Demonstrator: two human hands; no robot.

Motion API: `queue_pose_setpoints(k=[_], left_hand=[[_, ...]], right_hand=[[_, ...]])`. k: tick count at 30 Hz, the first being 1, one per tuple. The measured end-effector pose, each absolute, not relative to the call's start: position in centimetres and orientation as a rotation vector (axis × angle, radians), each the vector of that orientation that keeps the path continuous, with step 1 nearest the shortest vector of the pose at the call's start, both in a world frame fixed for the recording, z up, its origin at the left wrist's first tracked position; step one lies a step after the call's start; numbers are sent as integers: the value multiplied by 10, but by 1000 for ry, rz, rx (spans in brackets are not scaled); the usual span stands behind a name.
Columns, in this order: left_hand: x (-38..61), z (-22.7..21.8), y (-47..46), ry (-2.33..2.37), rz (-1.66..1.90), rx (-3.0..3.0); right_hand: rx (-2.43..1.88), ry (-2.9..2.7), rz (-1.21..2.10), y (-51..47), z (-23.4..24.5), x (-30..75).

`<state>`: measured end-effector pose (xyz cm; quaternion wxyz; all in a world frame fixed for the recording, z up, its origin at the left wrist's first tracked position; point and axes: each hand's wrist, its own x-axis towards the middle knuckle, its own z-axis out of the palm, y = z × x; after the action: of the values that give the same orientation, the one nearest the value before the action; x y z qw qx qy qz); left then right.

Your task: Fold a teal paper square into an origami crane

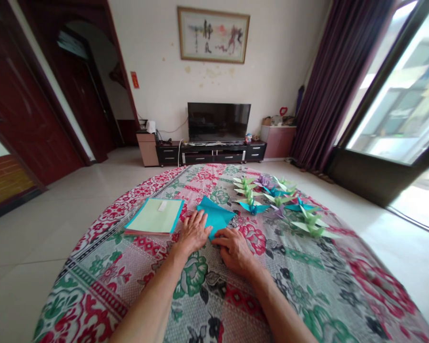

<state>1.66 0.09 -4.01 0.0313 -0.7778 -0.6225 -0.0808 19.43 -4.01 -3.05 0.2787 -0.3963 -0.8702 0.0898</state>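
Observation:
A blue sheet of origami paper [219, 216] lies on the tablecloth in front of me, turned corner-on and apparently folded. My left hand [194, 231] rests on its left side, fingers stretched out over the paper. At the near corner my right hand [234, 247] has its fingers bent, with the thumb and index finger at the paper's edge. Left of my hands is a stack of square paper [152, 216], pale green on top with blue showing at the edges. A small white piece [162, 206] sits on that stack.
Several folded paper cranes stand on the right of the round table, among them a blue crane [253, 207], a green crane [312, 227] and a purple crane [279, 210]. A patterned tablecloth [128, 286] covers the table. Beyond it are a television [219, 122] and a low cabinet [200, 157].

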Motion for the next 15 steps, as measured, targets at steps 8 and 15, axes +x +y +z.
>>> queue_pose_setpoints(k=[8, 15], left_hand=[[16, -40, 2, -1926, -251, -2408], [12, -41, 5, -1954, -327, -2429]], right_hand=[[-1136, -2357, 211, -46, -18, 189], [-1203, -2344, 157, -47, -21, 183]])
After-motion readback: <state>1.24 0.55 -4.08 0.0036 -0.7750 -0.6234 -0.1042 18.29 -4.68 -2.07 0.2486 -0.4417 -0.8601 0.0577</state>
